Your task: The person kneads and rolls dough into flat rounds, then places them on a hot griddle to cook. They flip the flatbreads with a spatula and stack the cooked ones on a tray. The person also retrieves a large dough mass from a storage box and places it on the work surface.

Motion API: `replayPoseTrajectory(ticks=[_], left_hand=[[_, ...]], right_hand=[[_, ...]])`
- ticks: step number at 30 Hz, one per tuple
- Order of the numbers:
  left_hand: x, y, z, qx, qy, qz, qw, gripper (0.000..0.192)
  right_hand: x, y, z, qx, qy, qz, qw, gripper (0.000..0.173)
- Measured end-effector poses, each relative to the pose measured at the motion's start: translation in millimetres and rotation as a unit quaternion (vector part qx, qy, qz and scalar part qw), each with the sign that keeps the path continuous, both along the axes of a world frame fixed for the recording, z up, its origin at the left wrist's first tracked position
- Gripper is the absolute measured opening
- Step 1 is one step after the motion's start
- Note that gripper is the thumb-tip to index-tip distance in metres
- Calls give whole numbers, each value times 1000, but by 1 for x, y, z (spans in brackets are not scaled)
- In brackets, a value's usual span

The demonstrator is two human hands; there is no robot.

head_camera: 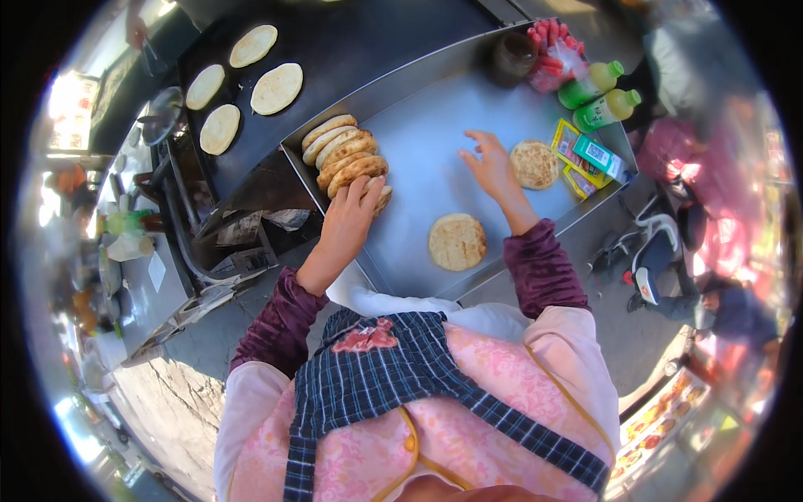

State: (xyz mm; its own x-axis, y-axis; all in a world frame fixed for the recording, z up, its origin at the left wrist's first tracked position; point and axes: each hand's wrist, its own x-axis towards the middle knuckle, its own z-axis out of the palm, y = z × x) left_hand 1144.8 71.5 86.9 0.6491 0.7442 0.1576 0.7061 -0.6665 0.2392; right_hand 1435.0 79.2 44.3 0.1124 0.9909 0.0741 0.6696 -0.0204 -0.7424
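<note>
My left hand has its fingertips on the nearest flatbread of a row of browned flatbreads, which lean on one another along the left wall of a metal tray. My right hand is over the right part of the tray, fingers spread, holding nothing. Just right of its wrist lies a round browned flatbread. Another flatbread lies flat near the tray's front edge. How firmly my left fingers grip the bread is hidden.
Several pale flatbreads lie on a black griddle beyond the tray. The tray's right end holds a dark jar, red-wrapped sausages, green-capped bottles and yellow packets. Metal bars stand at left.
</note>
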Motion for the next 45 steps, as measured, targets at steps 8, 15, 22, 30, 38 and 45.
replayPoseTrajectory(ticks=[8,15,22,30,38,45], left_hand=[[0,8,-9,35,-55,-11,998,58],[-3,6,-4,38,-61,-3,997,52],[14,-80,23,-315,-53,-195,927,25],[30,-62,-37,-310,-58,5,949,48],[25,-70,-28,-252,-59,19,966,57],[27,-68,-15,-329,-8,26,944,55]], right_hand=[[147,6,-17,-274,-38,-9,961,51],[0,-83,-13,-178,-54,323,928,39],[-91,-66,16,-52,110,380,917,46],[-92,-7,-38,-68,377,70,921,40],[-103,-9,-46,-248,392,62,884,32],[-95,-13,-12,-58,197,272,940,19]])
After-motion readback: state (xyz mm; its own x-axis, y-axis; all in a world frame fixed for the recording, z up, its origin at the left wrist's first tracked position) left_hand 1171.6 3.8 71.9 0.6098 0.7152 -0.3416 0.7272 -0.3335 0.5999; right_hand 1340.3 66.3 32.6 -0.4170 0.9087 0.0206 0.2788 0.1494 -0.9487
